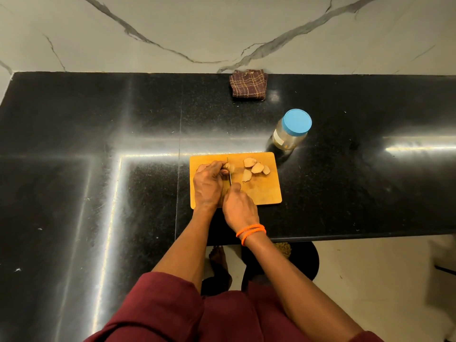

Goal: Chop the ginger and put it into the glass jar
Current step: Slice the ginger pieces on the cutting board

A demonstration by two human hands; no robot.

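Note:
A wooden cutting board lies on the black counter. My left hand pinches a small piece of ginger at the board's upper left. My right hand grips a knife, whose thin blade stands just right of that piece. Several cut ginger slices lie on the board's upper right. The glass jar with a blue lid on it stands beyond the board's right corner.
A folded brown checked cloth lies at the back of the black counter, against the marble wall. The counter's front edge runs just below the board. A dark stool and my foot show below it.

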